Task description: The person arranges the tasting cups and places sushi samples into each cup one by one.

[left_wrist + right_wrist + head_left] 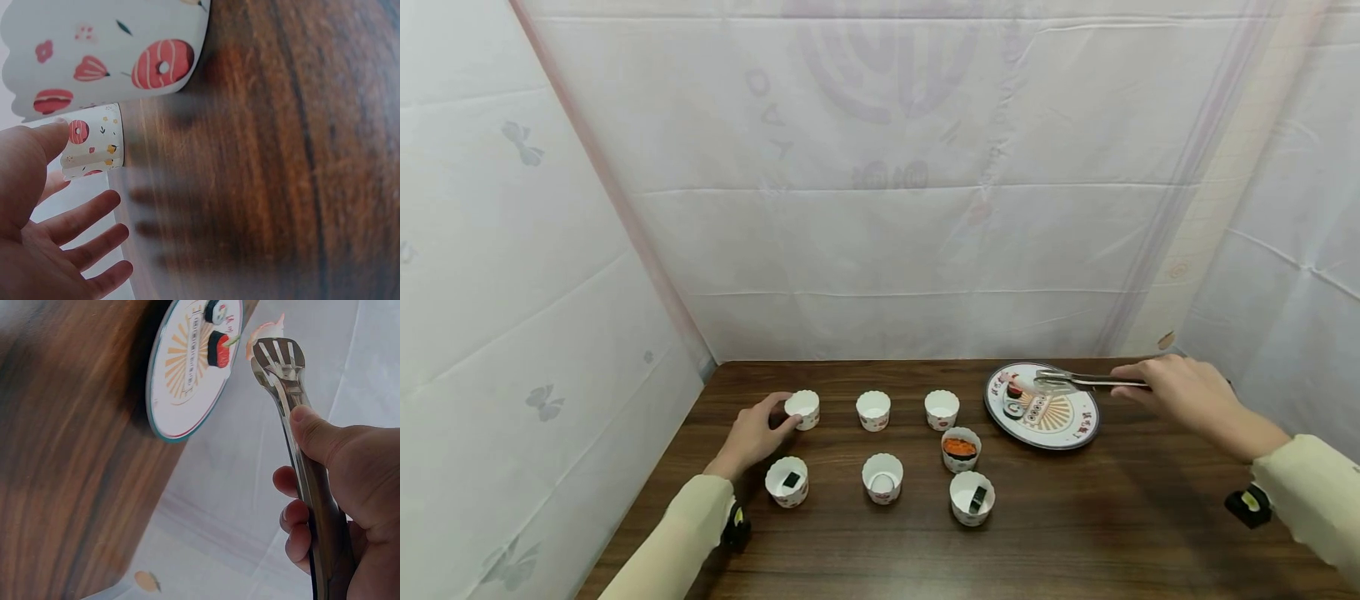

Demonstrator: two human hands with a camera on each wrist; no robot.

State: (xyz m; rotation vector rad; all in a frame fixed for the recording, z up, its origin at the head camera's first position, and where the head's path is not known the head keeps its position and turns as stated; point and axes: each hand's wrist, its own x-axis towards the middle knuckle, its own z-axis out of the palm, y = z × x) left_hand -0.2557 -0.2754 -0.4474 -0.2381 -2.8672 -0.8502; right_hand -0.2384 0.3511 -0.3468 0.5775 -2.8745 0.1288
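Note:
At the back left of the table my left hand (757, 433) pinches a white paper baking cup (805, 419) between thumb and index finger, while its other fingers stay stretched out. My right hand (1191, 396) grips metal tongs (1097, 380) over the far side of a round printed plate (1078, 425). In the right wrist view the tongs' tips hold a pale orange-and-white piece (269, 330), partly hidden by the slotted head. On the plate lie a red-topped sushi piece (219, 350) with a black band and a small sushi roll (215, 311).
Several more paper cups stand on the brown table (1075, 533). One holds orange-topped sushi (959, 449); the front left cup (787, 496) and front right cup (972, 517) each hold a dark-banded piece. White printed cloth (880, 250) hangs behind the table.

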